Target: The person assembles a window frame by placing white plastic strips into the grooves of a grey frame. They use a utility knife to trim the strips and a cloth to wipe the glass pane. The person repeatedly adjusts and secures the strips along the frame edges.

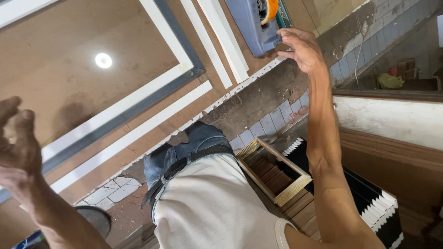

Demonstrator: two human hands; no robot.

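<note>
Right hand (300, 48), arm outstretched, fingertips pinching edge of blue-grey plastic power tool with orange wheel (254, 23) on brown workbench (55, 55); left hand (16, 138) raised, fingers loosely curled, grasping nothing

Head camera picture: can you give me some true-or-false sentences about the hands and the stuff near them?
1. The right hand touches the blue tool. True.
2. The left hand holds a hammer. False: it holds nothing, and its fingers are loosely curled.
3. Long white strips lie on the brown board. True.
4. The gold frame lies on the brown board. False: it sits off the board, beside the person's leg, over wooden slats.
5. The person wears a red shirt. False: the shirt is white.
</note>
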